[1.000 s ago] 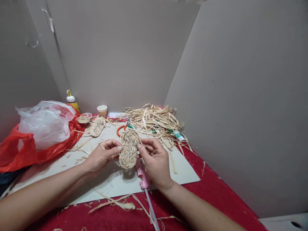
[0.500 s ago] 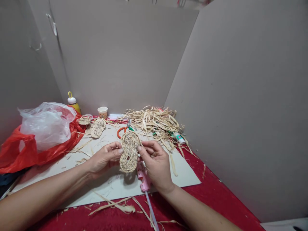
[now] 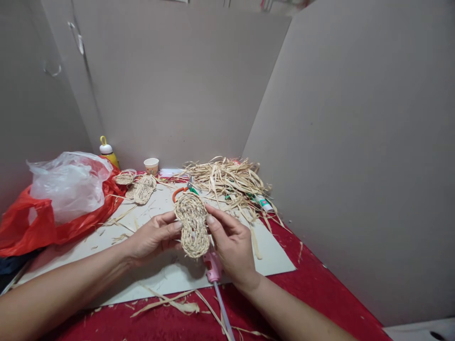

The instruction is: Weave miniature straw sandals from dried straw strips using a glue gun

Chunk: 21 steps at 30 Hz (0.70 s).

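A braided straw sole [image 3: 194, 223], narrow at the waist and wider at the top, is held upright above the white board [image 3: 156, 270]. My left hand [image 3: 156, 237] pinches its left edge between thumb and fingers. On the opposite edge, my right hand [image 3: 231, 241] grips it the same way. Under my right hand lies a pink glue gun [image 3: 213, 267] with a clear glue stick out of its back; its front is hidden. Just behind the sole are scissors [image 3: 180, 192] with orange and green handles, partly covered. More braided straw soles [image 3: 145, 189] lie at the back left.
A heap of dry straw strips [image 3: 227, 177] and a white-green tube [image 3: 265, 203] sit at the back right. Red and clear plastic bags [image 3: 71, 184], a yellow bottle [image 3: 108, 151] and a paper cup [image 3: 151, 166] stand left. Grey panels [image 3: 185, 85] enclose the red-covered table [image 3: 313, 289].
The straw sole has been turned in my hands, its lower end now leaning to the right. My fingers still hold both edges, and the other things stay where they were.
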{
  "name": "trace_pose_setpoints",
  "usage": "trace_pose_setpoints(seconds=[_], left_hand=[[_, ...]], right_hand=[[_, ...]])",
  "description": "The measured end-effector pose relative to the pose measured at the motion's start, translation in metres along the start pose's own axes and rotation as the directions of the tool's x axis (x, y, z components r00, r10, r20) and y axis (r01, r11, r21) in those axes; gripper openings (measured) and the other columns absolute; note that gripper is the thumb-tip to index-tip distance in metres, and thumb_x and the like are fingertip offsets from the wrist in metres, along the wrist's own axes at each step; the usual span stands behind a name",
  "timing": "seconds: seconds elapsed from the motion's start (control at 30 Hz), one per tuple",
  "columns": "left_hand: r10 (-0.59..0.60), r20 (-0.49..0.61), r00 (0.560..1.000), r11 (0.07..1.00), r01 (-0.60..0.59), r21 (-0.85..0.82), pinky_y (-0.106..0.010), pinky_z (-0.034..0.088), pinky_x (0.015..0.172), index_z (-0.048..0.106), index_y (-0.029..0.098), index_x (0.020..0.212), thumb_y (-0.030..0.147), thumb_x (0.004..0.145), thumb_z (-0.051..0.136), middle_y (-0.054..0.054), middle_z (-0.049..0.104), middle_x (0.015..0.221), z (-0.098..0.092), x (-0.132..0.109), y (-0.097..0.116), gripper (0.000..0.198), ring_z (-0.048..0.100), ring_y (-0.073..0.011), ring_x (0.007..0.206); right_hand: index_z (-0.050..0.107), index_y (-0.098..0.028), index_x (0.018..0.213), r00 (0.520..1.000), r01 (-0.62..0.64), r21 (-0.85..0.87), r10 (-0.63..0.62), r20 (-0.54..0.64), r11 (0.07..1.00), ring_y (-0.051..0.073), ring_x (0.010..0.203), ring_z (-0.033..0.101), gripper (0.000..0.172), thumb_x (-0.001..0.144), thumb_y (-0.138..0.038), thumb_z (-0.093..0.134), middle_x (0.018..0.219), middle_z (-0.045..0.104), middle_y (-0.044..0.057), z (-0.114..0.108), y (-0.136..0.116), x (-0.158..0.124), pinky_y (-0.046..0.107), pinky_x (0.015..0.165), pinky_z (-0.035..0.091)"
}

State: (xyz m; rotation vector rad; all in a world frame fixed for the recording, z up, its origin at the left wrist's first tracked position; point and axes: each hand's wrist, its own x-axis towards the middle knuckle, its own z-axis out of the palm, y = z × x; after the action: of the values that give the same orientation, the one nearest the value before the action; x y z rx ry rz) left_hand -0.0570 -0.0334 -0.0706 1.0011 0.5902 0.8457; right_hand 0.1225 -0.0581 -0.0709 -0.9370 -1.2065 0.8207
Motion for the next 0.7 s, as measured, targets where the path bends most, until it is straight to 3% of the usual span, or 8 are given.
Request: trace_pose_setpoints(seconds=[0.07, 0.2, 0.4, 0.47, 0.7], left_hand=[[0.020, -0.005, 1.000, 1.000, -0.020, 0.012, -0.027, 0.051, 0.077, 0.069, 0.019, 0.112, 0.027, 0.080, 0.073, -0.008, 0.073, 0.104, 0.0012, -0.0007, 0.0017, 0.034, 0.066, -0.0150, 0.084], [0.040, -0.006, 0.999, 0.999, -0.040, 0.028, -0.028, 0.053, 0.078, 0.071, 0.019, 0.109, 0.028, 0.079, 0.074, -0.007, 0.073, 0.104, 0.0043, -0.0030, 0.0057, 0.032, 0.067, -0.0161, 0.086], [0.079, 0.012, 0.997, 0.996, -0.079, 0.041, -0.026, 0.054, 0.078, 0.072, 0.019, 0.106, 0.027, 0.079, 0.074, -0.007, 0.074, 0.101, 0.0072, -0.0047, 0.0081, 0.028, 0.068, -0.0157, 0.085], [0.095, 0.024, 0.995, 0.995, -0.096, 0.038, -0.024, 0.054, 0.076, 0.073, 0.020, 0.105, 0.026, 0.080, 0.073, -0.007, 0.075, 0.100, 0.0076, -0.0047, 0.0080, 0.026, 0.068, -0.0146, 0.084], [0.131, 0.051, 0.990, 0.990, -0.133, 0.052, -0.025, 0.055, 0.075, 0.072, 0.023, 0.107, 0.024, 0.079, 0.074, -0.005, 0.074, 0.101, 0.0065, -0.0049, 0.0089, 0.028, 0.068, -0.0141, 0.082]], right_hand=[[0.074, -0.022, 0.106, 0.998, 0.060, -0.067, -0.059, 0.014, 0.996, 0.023, 0.102, 0.067, 0.026, 0.085, -0.028, 0.062, 0.105, 0.075, 0.007, -0.0013, 0.0002, -0.0001, 0.038, 0.091, 0.052], [0.075, -0.024, 0.104, 0.989, 0.149, -0.085, -0.147, 0.029, 0.985, 0.021, 0.105, 0.063, 0.024, 0.086, -0.023, 0.059, 0.107, 0.071, 0.006, -0.0027, -0.0004, 0.0008, 0.034, 0.088, 0.051], [0.070, -0.023, 0.083, 0.998, -0.047, 0.193, 0.054, -0.034, 0.980, 0.013, 0.073, 0.063, 0.007, 0.077, -0.022, 0.072, 0.079, 0.069, -0.003, -0.0001, -0.0049, 0.0024, 0.024, 0.070, 0.051], [0.067, -0.021, 0.077, 0.995, -0.079, 0.232, 0.090, -0.037, 0.969, 0.011, 0.065, 0.060, 0.009, 0.074, -0.023, 0.075, 0.071, 0.067, -0.004, 0.0003, -0.0057, 0.0034, 0.022, 0.064, 0.049], [0.070, -0.019, 0.075, 0.983, -0.176, 0.316, 0.183, 0.006, 0.933, 0.009, 0.059, 0.057, 0.013, 0.069, -0.025, 0.079, 0.065, 0.066, -0.004, -0.0013, -0.0023, 0.0055, 0.019, 0.057, 0.047]])
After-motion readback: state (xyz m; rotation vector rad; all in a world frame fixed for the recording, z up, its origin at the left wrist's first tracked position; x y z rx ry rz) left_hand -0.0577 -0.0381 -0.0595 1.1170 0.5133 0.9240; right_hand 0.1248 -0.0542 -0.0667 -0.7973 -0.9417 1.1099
